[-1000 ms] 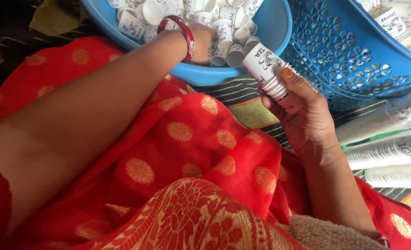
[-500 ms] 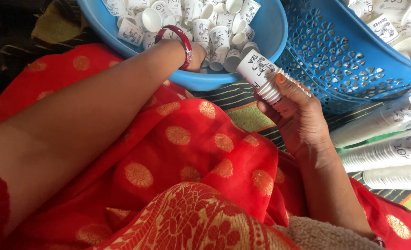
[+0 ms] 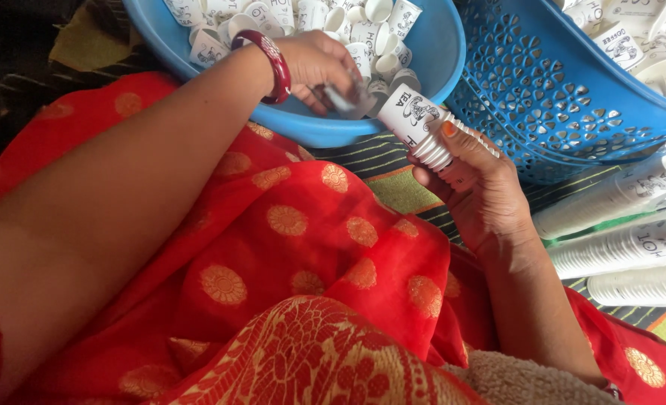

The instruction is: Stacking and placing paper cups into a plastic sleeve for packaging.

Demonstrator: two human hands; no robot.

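A striped mat (image 3: pixel 393 187) carries a blue tub (image 3: pixel 438 52) of loose cups (image 3: pixel 363 34). Left hand (image 3: pixel 322 67) pinches one inside it; right hand (image 3: pixel 475 187) grips a nested stack (image 3: pixel 423 124), base tilted toward the tub.

A round blue plastic basin (image 3: pixel 430 56) filled with small white paper cups (image 3: pixel 382 34) is set at the upper middle of the frame. To its right, a blue perforated plastic basket (image 3: pixel 558 112) holding more cups is placed. At the right edge, below the basket, long nested rows of white cups (image 3: pixel 625 244) are laid on their sides. A red cloth with gold dots (image 3: pixel 288 247) is spread across the lower left and centre
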